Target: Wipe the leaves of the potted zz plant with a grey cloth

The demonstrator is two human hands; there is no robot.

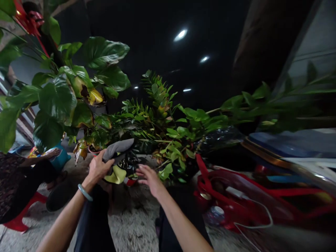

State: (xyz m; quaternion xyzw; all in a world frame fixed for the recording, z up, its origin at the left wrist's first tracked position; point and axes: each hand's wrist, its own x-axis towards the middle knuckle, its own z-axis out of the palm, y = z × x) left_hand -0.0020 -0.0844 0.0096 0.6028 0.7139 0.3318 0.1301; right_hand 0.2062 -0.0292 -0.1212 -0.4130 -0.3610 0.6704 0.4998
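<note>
My left hand (99, 168), with a pale bangle (85, 193) at the wrist, is closed around a soft grey and yellow piece that looks like folded cloth (118, 148). Its grey part points up and to the right, and a yellow part (117, 175) hangs below my fingers. What kind of item it is, I cannot make out. To the right, my right hand (151, 179) is apart from the cloth, its fingers stretched and spread with nothing in them. A small red thing (131, 182) shows behind, between the two hands.
Leafy plants (168, 129) stand just beyond my hands, with a large-leaved one (57, 98) at the left. A red bag (252, 189) with a white cable (270, 218) is on the right. At far left, a person (15, 178) sits on a red stool (23, 217).
</note>
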